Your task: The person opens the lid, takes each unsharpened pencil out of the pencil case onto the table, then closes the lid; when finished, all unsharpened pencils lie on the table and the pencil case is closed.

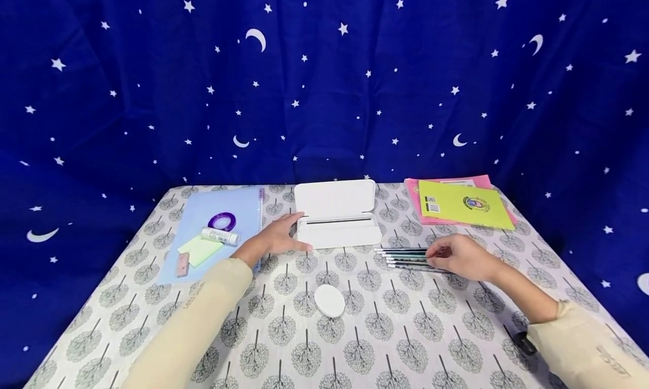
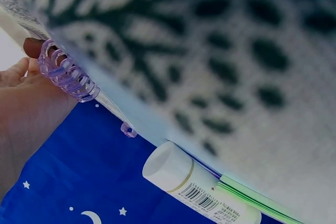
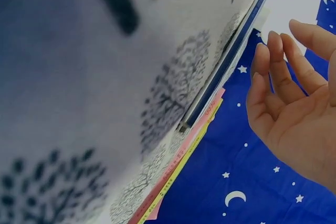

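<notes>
A white hinged case [image 1: 337,240] lies with its lid raised near the far edge of the table; a thin dark strip, perhaps a pencil, runs along its inside. At the case's left end, my left hand [image 1: 278,235] rests with thumb and fingers spread, touching its edge. Several dark pencils [image 1: 408,258] with pale ends lie side by side on the cloth to the right. My right hand [image 1: 463,256] is over their right ends, its fingers loosely bent. In the right wrist view that hand [image 3: 294,93] shows nothing between its fingers, beside a dark blue pencil [image 3: 231,51].
On the left, a blue spiral notebook [image 1: 198,209] bears a purple tape ring [image 1: 222,222], a glue stick [image 1: 220,236], green sticky notes [image 1: 201,250] and a pink eraser [image 1: 182,264]. Green [image 1: 456,203] and pink booklets [image 1: 413,200] lie back right. A white oval object [image 1: 329,300] sits centre front.
</notes>
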A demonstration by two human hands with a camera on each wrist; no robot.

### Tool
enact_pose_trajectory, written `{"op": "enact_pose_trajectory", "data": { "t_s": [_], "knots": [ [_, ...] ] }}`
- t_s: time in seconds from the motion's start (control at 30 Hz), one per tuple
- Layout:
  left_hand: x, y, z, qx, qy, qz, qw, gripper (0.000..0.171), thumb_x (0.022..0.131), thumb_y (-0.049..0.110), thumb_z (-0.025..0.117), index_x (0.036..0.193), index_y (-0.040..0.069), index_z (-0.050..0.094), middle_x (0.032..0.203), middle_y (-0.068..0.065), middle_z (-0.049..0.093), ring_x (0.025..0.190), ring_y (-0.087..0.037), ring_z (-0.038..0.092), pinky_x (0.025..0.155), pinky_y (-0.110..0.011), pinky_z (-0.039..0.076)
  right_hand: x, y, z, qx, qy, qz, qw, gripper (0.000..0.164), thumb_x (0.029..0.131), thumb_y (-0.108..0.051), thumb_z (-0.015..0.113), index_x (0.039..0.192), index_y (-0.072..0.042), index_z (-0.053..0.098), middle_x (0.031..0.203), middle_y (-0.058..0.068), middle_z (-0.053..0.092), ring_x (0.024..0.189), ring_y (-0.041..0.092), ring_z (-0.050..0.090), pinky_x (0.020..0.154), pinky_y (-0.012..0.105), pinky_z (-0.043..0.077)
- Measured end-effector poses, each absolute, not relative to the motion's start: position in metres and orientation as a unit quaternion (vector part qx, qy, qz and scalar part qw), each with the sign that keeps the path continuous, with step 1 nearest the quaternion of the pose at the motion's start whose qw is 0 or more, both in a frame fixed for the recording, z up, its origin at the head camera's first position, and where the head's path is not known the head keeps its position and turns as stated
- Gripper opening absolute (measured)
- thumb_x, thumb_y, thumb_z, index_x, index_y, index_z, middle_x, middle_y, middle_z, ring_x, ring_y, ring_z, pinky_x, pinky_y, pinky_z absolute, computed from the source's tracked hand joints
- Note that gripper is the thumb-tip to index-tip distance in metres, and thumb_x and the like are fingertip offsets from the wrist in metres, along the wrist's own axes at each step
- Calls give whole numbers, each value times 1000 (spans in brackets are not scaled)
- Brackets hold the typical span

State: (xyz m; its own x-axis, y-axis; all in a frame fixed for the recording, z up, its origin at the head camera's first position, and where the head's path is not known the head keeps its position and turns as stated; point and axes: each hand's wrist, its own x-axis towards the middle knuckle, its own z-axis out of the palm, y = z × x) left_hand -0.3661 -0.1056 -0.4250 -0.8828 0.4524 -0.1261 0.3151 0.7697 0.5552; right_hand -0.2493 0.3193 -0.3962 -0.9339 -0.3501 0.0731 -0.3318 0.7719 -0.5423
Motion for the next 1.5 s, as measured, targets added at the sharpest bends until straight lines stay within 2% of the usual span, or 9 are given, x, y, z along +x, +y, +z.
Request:
{"op": "enact_pose_trajectory", "data": {
  "t_s": [0.33,0.6,0.97,1.17,1.5],
  "knots": [
    [-366,-105,-427,203,932,272,127,107,76,58,77,160,27,18,165,-9,15,150,-32,15,119,-59,16,-255,305,-389,-185,938,-294,3,10,87,-9,74,95,-4,73,84,-2,69,72,14,62,62,24,53],
    [-364,-105,-427,199,933,271,126,107,77,58,77,160,28,18,165,-10,14,150,-33,15,118,-60,16,-260,291,-386,-179,930,-321,-17,18,87,-5,72,103,4,71,90,3,69,76,17,65,66,25,56],
    [-365,-104,-424,203,935,262,129,107,77,59,76,160,27,17,165,-11,14,150,-34,15,118,-60,16,-271,270,-380,-186,925,-331,-27,15,88,-8,72,101,1,72,101,9,71,82,18,66,68,26,56],
    [-365,-106,-424,199,935,263,129,106,77,58,76,160,27,17,165,-10,13,150,-35,15,118,-62,17,-279,257,-374,-191,928,-318,-26,11,90,-10,71,98,-3,72,99,6,72,81,18,67,67,27,55],
    [-364,-105,-423,200,936,262,127,106,78,58,76,160,27,17,166,-10,13,150,-34,14,118,-60,15,-294,236,-372,-210,920,-328,-32,10,89,-8,70,97,-3,72,101,11,72,83,23,68,65,27,57]
  ]
}}
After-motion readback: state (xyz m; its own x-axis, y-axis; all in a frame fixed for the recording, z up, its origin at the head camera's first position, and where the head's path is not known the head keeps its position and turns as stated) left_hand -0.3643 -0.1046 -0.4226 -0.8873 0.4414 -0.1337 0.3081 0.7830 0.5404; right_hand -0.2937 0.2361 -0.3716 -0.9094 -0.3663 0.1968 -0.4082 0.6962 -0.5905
